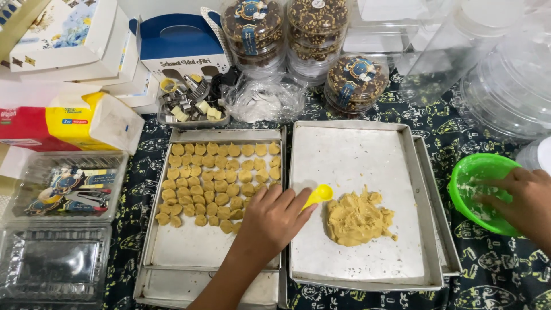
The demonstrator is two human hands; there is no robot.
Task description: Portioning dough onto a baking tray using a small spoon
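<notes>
Tray (350, 155): left hand (274, 217) grips yellow scoop (319, 194), seemingly empty.

Stacked clear round tubs of chocolate cookies (314, 28) are standing behind a tangle of metal cookie cutters (192, 102); a red-and-yellow tissue pack (63, 122) is lying left of the cutters.

The left hand (274, 215) reaches in from the near edge on a bare forearm, palm down, its fingers curled shut around a thin handle pointing to the right. The right hand (519, 198) comes in from the right edge, palm down, fingers spread loosely and pointing left, fingertips dipped downward.
</notes>
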